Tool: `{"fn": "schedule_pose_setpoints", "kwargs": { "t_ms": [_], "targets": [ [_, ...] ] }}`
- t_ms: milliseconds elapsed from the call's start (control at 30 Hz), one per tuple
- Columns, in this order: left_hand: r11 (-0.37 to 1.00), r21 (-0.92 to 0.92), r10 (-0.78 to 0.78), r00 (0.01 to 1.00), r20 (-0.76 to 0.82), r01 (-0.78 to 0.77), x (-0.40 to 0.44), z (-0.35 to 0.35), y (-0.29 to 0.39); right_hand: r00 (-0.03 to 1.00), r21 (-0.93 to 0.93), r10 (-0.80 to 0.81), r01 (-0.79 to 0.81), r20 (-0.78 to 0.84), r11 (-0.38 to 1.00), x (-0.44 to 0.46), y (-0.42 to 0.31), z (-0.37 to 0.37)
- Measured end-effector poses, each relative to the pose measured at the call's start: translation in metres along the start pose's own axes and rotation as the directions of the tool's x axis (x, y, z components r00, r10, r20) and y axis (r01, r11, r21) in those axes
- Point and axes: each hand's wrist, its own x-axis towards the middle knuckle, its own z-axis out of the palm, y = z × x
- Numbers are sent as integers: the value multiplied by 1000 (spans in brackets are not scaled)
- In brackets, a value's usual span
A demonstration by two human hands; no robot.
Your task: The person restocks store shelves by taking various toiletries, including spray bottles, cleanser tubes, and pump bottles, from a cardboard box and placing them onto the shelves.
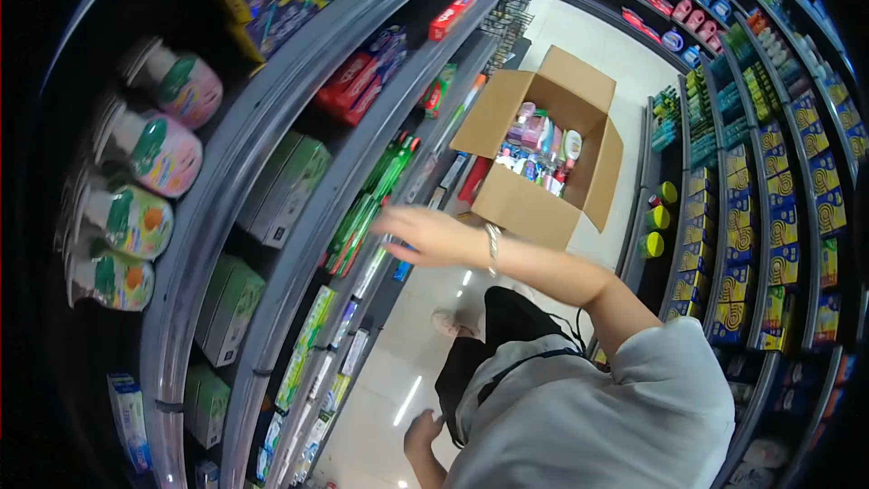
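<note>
My right hand [415, 234], with a bracelet at the wrist, reaches across to the shelf on the left. Its fingers and thumb are apart and slightly blurred, with no held item visible. They are right beside a row of slim green packages with red ends [355, 228]; whether the fingertips touch them I cannot tell. My left hand [423, 432] hangs low near my leg, fingers loosely apart and holding nothing. Beyond my right arm stands an open cardboard box [529, 204], its flaps folded out, filled with bottles and packs [540, 149].
Tiered grey shelves [312, 244] run along my left, holding green boxes [285, 188], red packs [358, 81] and pink-and-white bottles [167, 158]. Opposite are shelves with yellow-and-blue boxes [733, 254]. Pale floor tiles [412, 389] lie between them.
</note>
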Motion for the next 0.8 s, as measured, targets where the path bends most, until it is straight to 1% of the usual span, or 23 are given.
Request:
{"fn": "schedule_pose_setpoints", "kwargs": {
  "t_ms": [33,67,100,133,200,233,267,300,333,367,400,467,500,533,567,600,633,667,700,733,767,800],
  "targets": [
    [999,-10,-53,999,5,53,-12,1,4,981,-20,119,-117,152,993,-36,7,1],
    [998,-2,-57,998,0,57,-9,4,2,955,-49,208,-202,211,978,-77,13,7],
    [998,-23,-64,994,-86,62,-2,5,-3,906,-87,236,-220,350,972,-119,21,11],
    [997,-40,-72,983,-172,66,1,3,-5,855,-91,299,-288,424,953,-153,17,8],
    [988,49,-129,953,-275,148,-11,-40,42,704,-77,461,-504,540,860,-213,6,4],
    [990,93,-66,939,-336,103,4,-52,50,687,-71,459,-513,564,855,-239,0,1],
    [988,154,49,906,-420,18,15,-69,65,670,-64,453,-521,588,851,-259,-6,-4],
    [977,213,109,888,-446,-12,7,-96,106,673,-53,453,-525,586,849,-275,-11,-12],
    [974,225,120,871,-475,-11,-6,-119,151,677,-28,457,-542,577,840,-291,-17,-18],
    [909,392,364,723,-587,-139,-6,-129,176,683,-2,460,-557,568,830,-304,-22,-25],
    [877,426,464,621,-632,-222,-6,-137,205,686,13,454,-559,568,829,-314,-26,-37],
    [793,490,609,463,-644,-361,-23,-144,274,678,39,565,-655,470,755,-333,-28,-65],
    [756,478,650,433,-624,-447,-27,-140,301,691,-29,603,-648,398,761,-353,-23,-69],
    [713,458,687,397,-609,-531,-29,-132,326,694,-23,596,-644,403,765,-367,-21,-81],
    [684,455,712,385,-587,-571,-25,-118,347,663,-53,663,-692,349,720,-381,-18,-94],
    [656,447,734,376,-566,-609,-19,-99,362,623,-78,724,-740,298,668,-395,-18,-107],
    [666,448,737,435,-518,-596,-10,-78,372,615,-52,745,-761,259,647,-409,-18,-120],
    [738,459,667,637,-386,-494,9,-57,378,620,-48,737,-756,268,653,-423,-18,-131],
    [671,440,740,579,-343,-597,26,-32,379,552,-84,789,-803,270,591,-438,-18,-142],
    [678,435,734,577,-358,-593,24,-15,391,482,-126,834,-841,267,526,-451,-15,-153],
    [687,381,717,663,-217,-618,23,0,403,459,-140,841,-848,285,510,-463,-13,-162],
    [703,321,684,726,-63,-635,21,10,413,465,-145,833,-841,299,521,-477,-7,-167]
  ]
}}
